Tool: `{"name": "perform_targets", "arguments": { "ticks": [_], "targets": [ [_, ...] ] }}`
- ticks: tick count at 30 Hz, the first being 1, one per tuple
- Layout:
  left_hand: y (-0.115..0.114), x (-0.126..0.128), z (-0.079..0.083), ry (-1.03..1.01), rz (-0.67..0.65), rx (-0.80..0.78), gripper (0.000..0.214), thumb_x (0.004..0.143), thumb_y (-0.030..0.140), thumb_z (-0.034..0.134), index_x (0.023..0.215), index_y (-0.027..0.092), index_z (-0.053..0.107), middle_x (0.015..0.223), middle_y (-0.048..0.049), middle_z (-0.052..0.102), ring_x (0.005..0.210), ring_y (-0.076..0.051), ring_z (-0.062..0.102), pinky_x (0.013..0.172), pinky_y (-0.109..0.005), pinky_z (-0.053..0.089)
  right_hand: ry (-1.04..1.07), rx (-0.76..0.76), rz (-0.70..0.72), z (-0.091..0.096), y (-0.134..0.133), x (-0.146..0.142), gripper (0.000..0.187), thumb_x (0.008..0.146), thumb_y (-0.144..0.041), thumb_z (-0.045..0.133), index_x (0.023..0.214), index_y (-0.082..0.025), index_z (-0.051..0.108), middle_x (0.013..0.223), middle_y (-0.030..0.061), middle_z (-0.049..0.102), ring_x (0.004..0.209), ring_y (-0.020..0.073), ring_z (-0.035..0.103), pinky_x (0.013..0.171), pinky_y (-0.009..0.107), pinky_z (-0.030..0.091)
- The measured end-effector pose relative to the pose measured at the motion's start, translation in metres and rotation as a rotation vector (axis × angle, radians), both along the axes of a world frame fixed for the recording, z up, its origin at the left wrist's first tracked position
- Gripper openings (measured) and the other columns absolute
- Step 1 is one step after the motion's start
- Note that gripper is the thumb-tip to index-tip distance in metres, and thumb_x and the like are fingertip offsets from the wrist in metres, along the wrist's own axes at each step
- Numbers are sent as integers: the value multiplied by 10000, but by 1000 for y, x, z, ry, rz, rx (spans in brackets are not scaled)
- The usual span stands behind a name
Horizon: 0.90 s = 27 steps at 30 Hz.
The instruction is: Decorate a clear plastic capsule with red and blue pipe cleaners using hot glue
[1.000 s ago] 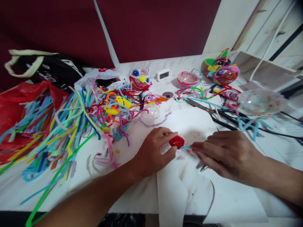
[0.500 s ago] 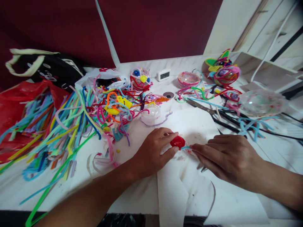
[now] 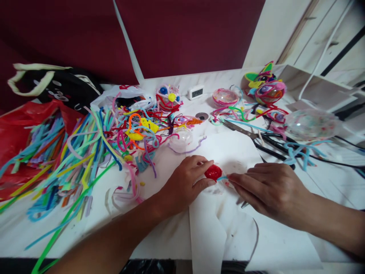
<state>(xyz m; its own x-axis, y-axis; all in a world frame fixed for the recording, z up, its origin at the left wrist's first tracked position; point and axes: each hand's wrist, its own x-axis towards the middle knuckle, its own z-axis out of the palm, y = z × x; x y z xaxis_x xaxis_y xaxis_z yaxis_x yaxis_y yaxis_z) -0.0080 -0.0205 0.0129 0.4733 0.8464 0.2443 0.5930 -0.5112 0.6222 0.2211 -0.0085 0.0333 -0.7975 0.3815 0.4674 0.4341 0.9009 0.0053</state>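
My left hand (image 3: 185,182) pinches a small red round piece (image 3: 213,172) between thumb and forefinger on a white paper sheet (image 3: 228,228). My right hand (image 3: 266,188) is closed in a pinch on a short light-blue pipe cleaner (image 3: 223,178) whose end touches the red piece. A thin metal tip pokes out from under the right hand; I cannot tell what it belongs to.
A big heap of coloured pipe cleaners (image 3: 71,152) covers the left of the white table (image 3: 159,236), partly on a red bag (image 3: 17,129). Scissors (image 3: 251,135), clear plastic balls (image 3: 312,123), decorated ball figures (image 3: 268,89) and a small clock (image 3: 196,92) lie behind.
Both hands stay on the red piece with barely any shift. The view has tilted a little, nothing else on the table has moved.
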Motion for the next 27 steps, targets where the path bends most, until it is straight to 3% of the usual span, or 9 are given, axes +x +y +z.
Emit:
{"name": "perform_targets", "arguments": {
  "ticks": [7, 20, 27],
  "targets": [
    [-2, 2, 3, -24, 10, -22, 363, 880, 305, 552, 1216, 170, 573, 1175, -85, 561, 1119, -205, 518, 991, -351, 425, -4, -7, -20, 0, 0, -1, 125, 897, -138, 503, 888, -119, 626, 569, -1, 596, 486, 117, 510, 503, 306, 332],
    [-6, 16, 0, -98, 165, 6, 352, 772, 160, 599, 1122, 147, 632, 1073, -73, 602, 1032, -190, 569, 936, -334, 464, -29, -18, -25, 1, 2, -2, 169, 911, -170, 479, 890, -132, 642, 543, -11, 573, 478, 132, 500, 499, 307, 325],
    [-9, 20, 2, -89, 211, 2, 343, 747, 132, 584, 1083, 157, 646, 1041, -66, 614, 1007, -191, 580, 926, -339, 472, -26, -181, -39, -1, 7, 0, 200, 926, -200, 457, 946, -162, 652, 712, 20, 667, 617, 134, 600, 569, 280, 386]
  ]
}}
